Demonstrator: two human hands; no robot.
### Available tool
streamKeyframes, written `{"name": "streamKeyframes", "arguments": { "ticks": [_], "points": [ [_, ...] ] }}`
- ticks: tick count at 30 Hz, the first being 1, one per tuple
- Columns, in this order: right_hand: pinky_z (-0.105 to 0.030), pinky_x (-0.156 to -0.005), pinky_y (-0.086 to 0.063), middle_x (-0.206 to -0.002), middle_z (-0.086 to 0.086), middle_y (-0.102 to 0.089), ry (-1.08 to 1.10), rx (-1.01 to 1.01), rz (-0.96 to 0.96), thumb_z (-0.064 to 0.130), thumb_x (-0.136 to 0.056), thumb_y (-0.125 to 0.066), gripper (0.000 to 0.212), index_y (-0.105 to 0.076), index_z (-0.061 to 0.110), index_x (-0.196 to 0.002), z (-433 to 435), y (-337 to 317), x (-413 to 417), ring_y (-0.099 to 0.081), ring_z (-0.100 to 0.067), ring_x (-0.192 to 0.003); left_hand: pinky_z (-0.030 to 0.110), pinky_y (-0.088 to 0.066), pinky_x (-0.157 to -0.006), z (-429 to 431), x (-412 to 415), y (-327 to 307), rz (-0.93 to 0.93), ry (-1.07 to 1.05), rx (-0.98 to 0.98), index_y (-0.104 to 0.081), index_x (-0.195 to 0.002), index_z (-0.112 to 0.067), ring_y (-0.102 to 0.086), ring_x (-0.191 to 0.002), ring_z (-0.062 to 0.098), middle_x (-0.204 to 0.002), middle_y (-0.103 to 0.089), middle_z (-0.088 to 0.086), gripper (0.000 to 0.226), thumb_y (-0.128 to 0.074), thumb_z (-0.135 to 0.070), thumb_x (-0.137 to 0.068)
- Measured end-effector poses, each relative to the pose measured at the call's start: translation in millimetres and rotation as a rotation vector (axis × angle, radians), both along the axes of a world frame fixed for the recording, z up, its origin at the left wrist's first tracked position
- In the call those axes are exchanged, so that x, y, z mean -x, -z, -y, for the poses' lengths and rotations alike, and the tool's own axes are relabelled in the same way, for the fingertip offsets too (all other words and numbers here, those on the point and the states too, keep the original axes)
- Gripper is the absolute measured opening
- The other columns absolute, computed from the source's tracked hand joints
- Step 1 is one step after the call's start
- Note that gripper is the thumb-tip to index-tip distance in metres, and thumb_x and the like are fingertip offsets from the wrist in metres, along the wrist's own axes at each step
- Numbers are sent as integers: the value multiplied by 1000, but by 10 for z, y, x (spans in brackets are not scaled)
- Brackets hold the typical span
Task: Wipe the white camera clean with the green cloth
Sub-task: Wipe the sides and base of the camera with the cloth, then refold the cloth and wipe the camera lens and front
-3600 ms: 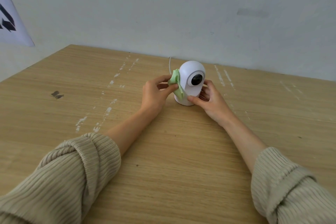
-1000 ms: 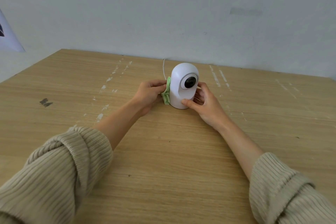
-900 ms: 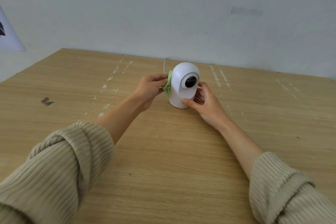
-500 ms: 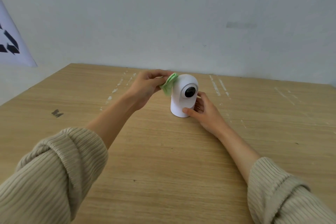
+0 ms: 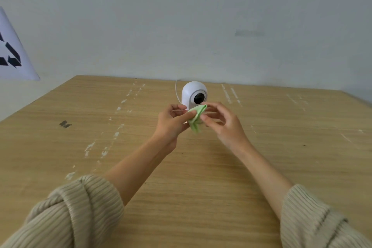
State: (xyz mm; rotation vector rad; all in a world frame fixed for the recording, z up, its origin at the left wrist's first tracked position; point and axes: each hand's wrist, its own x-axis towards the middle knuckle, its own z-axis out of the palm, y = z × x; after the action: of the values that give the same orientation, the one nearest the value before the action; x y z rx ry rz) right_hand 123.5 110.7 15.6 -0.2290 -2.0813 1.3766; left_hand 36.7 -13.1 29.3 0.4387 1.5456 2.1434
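Note:
The white camera point(image 5: 193, 93) stands upright on the wooden table point(image 5: 261, 167), its dark round lens facing me; its base is hidden behind my hands. The green cloth point(image 5: 196, 117) hangs crumpled in front of the camera's lower part. My left hand point(image 5: 171, 123) pinches the cloth between thumb and fingers. My right hand point(image 5: 223, 123) is just right of the cloth with fingertips at its edge, off the camera, fingers spread.
A thin white cable point(image 5: 177, 94) runs from the camera's left side back toward the grey wall. A white sign with black marks point(image 5: 12, 56) hangs at the far left. White scuff streaks and a dark mark point(image 5: 64, 124) lie on the tabletop.
My left hand has pulled the cloth away from the camera's side to in front of it. My right hand has let go of the camera's base and risen to the cloth.

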Motion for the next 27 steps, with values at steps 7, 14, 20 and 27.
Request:
{"name": "streamKeyframes", "arguments": {
  "ticks": [7,14,20,27],
  "points": [
    [-38,-73,-57,-90,-18,-70,25,201,11,5,-84,-65,9,-66,9,-93,16,34,-97,-68,-22,-81,25,-55,-71,-15,-178,54,-98,-32,61,-64,-83,-10,-68,-71,10,-79,-70,4,9,-73,-10,-81],
    [-16,-58,-51,-73,-1,-71,92,293,32,15,-83,-68,7,-70,10,-79,-92,-77,-150,-64,-5,-62,23,-57,-78,88,-155,59,-381,118,222,-70,-108,-16,-71,-87,8,-100,-74,-3,38,-81,-24,-73],
    [-24,-65,-52,-75,1,-69,76,279,79,22,-82,-69,11,-70,12,-78,-121,-99,-193,-63,-7,-68,20,-57,-67,-5,-145,73,-277,124,153,-71,-91,-5,-68,-74,15,-85,-71,8,10,-71,-10,-82],
    [-15,-61,-49,-76,2,-68,76,241,91,25,-77,-74,14,-68,12,-80,-119,-225,-179,-62,-4,-68,28,-58,-79,-2,-107,43,-330,235,108,-73,-86,-7,-70,-81,15,-84,-74,5,7,-70,-12,-83]
  ]
}}
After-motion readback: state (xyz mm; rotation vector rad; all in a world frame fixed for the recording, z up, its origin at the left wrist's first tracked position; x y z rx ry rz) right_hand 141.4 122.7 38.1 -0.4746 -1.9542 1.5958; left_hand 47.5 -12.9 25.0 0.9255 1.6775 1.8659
